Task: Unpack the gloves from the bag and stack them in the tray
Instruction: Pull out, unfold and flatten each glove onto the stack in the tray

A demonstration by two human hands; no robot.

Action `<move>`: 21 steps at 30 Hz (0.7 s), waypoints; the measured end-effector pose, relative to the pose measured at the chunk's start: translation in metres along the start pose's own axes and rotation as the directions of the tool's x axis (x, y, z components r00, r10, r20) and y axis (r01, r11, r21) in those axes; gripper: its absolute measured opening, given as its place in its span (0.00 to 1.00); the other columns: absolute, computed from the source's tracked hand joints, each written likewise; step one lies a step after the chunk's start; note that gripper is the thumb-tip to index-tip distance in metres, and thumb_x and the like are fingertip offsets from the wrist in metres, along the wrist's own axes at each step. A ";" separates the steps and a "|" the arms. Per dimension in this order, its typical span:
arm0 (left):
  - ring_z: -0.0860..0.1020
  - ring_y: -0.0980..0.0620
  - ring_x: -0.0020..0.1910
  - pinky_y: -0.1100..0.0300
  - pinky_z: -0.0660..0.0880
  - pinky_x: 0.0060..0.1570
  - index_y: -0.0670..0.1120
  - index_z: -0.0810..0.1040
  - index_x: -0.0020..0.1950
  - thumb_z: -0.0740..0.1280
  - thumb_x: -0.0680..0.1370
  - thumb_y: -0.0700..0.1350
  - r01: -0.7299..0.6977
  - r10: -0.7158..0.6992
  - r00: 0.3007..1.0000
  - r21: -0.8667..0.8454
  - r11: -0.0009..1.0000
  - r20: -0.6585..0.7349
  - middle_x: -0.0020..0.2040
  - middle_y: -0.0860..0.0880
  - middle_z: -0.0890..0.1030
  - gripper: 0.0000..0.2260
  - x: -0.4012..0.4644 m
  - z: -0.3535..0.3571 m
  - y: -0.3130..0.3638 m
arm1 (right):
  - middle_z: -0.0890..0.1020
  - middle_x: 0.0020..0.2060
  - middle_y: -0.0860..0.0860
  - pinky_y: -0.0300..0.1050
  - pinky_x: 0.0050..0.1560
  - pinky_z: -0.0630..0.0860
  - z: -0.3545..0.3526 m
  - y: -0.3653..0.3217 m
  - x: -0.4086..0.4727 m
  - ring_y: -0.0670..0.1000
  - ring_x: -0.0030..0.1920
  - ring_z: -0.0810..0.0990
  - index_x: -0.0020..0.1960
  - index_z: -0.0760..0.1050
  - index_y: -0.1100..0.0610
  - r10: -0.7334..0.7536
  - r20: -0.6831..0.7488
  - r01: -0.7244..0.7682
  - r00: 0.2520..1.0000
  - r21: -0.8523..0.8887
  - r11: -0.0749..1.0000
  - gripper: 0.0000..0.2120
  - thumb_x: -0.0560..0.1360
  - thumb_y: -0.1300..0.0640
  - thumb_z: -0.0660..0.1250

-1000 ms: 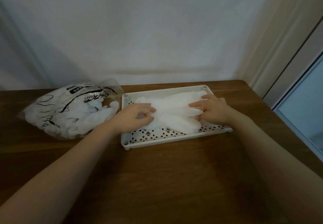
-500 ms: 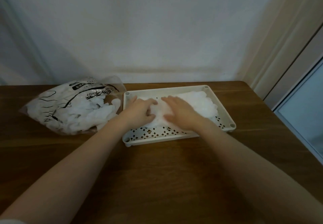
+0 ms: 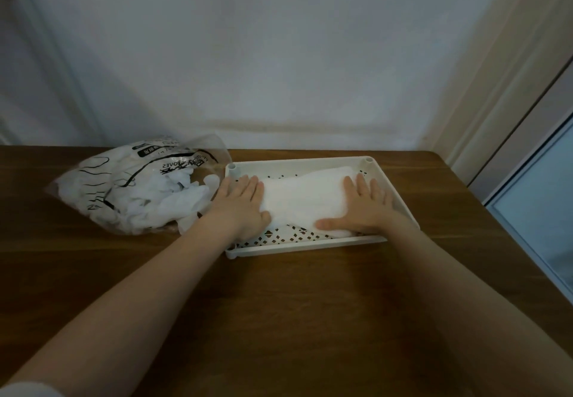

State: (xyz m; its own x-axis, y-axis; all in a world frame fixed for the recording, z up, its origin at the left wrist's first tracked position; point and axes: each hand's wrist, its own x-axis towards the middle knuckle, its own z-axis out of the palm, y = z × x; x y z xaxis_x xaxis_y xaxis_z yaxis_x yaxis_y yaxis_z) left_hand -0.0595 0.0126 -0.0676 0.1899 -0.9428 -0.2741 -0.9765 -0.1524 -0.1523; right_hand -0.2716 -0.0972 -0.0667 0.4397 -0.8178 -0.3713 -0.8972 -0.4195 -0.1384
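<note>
While both hands [image 3: 240, 201] flatten gloves [image 3: 305, 198], tray [image 3: 310, 246] rims stay exposed.

On a brown wooden table [image 3: 294, 297]: clear plastic bag of white gloves [image 3: 136, 185] at left, touching a white perforated plastic tray [image 3: 310, 246] at right; inside the tray, a flat stack of white gloves [image 3: 304, 198] under left hand [image 3: 240, 202] and right hand [image 3: 364, 207].
</note>
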 end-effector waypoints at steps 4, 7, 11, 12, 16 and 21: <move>0.48 0.47 0.75 0.50 0.46 0.72 0.46 0.54 0.76 0.51 0.82 0.51 -0.129 0.015 0.952 -0.356 0.925 -0.307 0.77 0.47 0.52 0.24 -0.014 -0.017 -0.001 | 0.43 0.77 0.54 0.60 0.73 0.38 -0.030 -0.045 -0.019 0.57 0.76 0.39 0.78 0.45 0.55 -0.191 -0.194 0.199 0.962 0.019 0.980 0.53 0.65 0.24 0.55; 0.71 0.52 0.60 0.61 0.66 0.57 0.44 0.71 0.65 0.55 0.80 0.39 -0.318 -0.167 0.772 -0.599 0.735 -0.614 0.59 0.47 0.74 0.15 -0.034 -0.023 -0.010 | 0.70 0.69 0.54 0.50 0.69 0.62 -0.041 -0.100 -0.036 0.53 0.69 0.65 0.69 0.68 0.56 -0.500 -0.393 0.572 0.772 0.087 0.815 0.25 0.78 0.43 0.59; 0.73 0.53 0.45 0.64 0.68 0.42 0.43 0.75 0.53 0.57 0.75 0.34 -0.371 -0.362 0.631 -0.677 0.636 -0.686 0.46 0.49 0.76 0.11 -0.058 -0.020 -0.040 | 0.79 0.55 0.56 0.42 0.50 0.71 -0.019 -0.164 -0.036 0.53 0.52 0.77 0.62 0.74 0.60 -0.635 -0.358 0.690 0.684 0.035 0.723 0.13 0.80 0.62 0.57; 0.72 0.54 0.44 0.67 0.66 0.40 0.44 0.74 0.51 0.57 0.75 0.33 -0.351 -0.386 0.630 -0.690 0.633 -0.674 0.44 0.50 0.75 0.11 -0.061 -0.018 -0.047 | 0.79 0.54 0.57 0.41 0.47 0.69 -0.011 -0.175 -0.033 0.53 0.48 0.77 0.63 0.72 0.60 -0.642 -0.318 0.684 0.698 0.030 0.729 0.14 0.79 0.64 0.57; 0.74 0.54 0.45 0.65 0.70 0.43 0.48 0.71 0.54 0.56 0.76 0.31 -0.324 -0.481 0.650 -0.787 0.525 -0.589 0.43 0.52 0.75 0.15 -0.071 -0.006 -0.065 | 0.74 0.63 0.58 0.47 0.48 0.69 0.014 -0.211 -0.017 0.58 0.54 0.76 0.73 0.57 0.55 -0.612 -0.173 0.588 0.772 -0.171 0.791 0.25 0.79 0.64 0.58; 0.76 0.53 0.47 0.57 0.74 0.48 0.52 0.64 0.71 0.56 0.78 0.35 -0.302 -0.537 0.653 -0.834 0.462 -0.534 0.48 0.52 0.78 0.23 -0.071 0.006 -0.080 | 0.75 0.59 0.56 0.50 0.56 0.70 0.025 -0.234 0.001 0.58 0.59 0.73 0.63 0.70 0.55 -0.521 -0.155 0.474 0.839 -0.261 0.841 0.15 0.77 0.55 0.61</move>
State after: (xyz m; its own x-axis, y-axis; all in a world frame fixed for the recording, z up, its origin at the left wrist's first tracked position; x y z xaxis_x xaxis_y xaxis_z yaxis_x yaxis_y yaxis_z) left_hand 0.0053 0.0937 -0.0419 0.5939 -0.6922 0.4100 -0.5934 -0.0328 0.8042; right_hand -0.0627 0.0099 -0.0574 0.8433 -0.5285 -0.0972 -0.5347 -0.8434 -0.0530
